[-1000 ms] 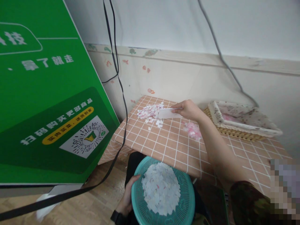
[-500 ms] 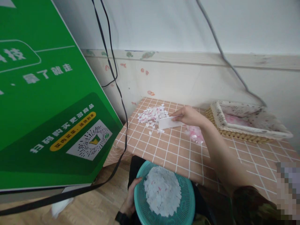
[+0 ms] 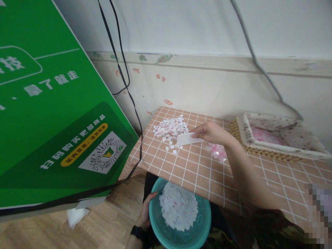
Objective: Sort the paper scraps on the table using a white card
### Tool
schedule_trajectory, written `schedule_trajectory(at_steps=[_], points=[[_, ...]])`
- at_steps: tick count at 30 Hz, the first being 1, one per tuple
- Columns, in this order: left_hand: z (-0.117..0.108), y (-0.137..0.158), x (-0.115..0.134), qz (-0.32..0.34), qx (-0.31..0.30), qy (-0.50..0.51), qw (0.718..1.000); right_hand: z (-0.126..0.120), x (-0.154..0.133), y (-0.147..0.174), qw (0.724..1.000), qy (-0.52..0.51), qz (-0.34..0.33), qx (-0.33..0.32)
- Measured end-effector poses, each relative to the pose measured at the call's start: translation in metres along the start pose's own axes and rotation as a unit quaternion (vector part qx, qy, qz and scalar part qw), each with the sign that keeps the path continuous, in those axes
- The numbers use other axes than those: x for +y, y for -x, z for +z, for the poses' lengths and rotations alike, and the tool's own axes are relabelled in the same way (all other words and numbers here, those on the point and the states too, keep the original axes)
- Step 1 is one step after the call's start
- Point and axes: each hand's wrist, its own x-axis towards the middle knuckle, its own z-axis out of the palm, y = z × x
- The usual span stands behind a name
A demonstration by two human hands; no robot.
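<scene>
My right hand (image 3: 211, 132) is closed on a flat white card (image 3: 187, 138), held on edge just above the table. The card's left end is beside a heap of small white and pink paper squares (image 3: 169, 128), with a few loose squares in front of it. Under my wrist lies a clear packet with pink and white bits (image 3: 218, 151). My left hand (image 3: 148, 207) grips the left rim of a teal plastic basket (image 3: 206, 216) on my lap. White paper pieces (image 3: 178, 206) fill much of that basket.
A checked cloth covers the table (image 3: 197, 169). At its right rear stands a wicker basket (image 3: 241, 135) with a cloth lining and something pink inside. A large green board (image 3: 46, 121) fills the left, with a black strap (image 3: 137, 121) hanging before it.
The view has shifted slightly. My right hand still holds the card by the heap, and a few squares in front of it lie differently. My left hand stays on the basket rim.
</scene>
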Motion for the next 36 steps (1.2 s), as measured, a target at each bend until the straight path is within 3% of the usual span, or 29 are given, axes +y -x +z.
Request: schedule_trajectory(at_steps=[7,11,16,20,26,30,36], points=[[0.000,-0.001,0.003,-0.029,0.011,0.000,1.000,-0.005,0.006,0.001,1.000,-0.002,0.023,0.016],[-0.001,-0.004,0.001,-0.027,0.012,-0.002,1.000,-0.006,0.008,0.002,1.000,-0.007,0.021,-0.014],[-0.002,-0.004,0.000,-0.017,0.009,0.001,1.000,-0.009,0.008,0.005,0.999,0.010,0.037,0.001],[-0.002,-0.003,0.000,-0.026,-0.014,0.008,1.000,-0.007,0.007,0.004,1.000,0.014,0.014,-0.014],[-0.003,-0.002,-0.001,-0.021,0.003,0.009,1.000,-0.003,0.006,0.001,1.000,0.002,0.010,0.018],[-0.002,-0.001,0.000,-0.014,0.004,0.013,1.000,0.000,0.003,-0.001,1.000,-0.005,-0.004,0.001],[0.006,0.006,0.004,-0.021,0.020,0.011,1.000,0.004,0.003,-0.003,0.998,0.049,0.001,0.033]])
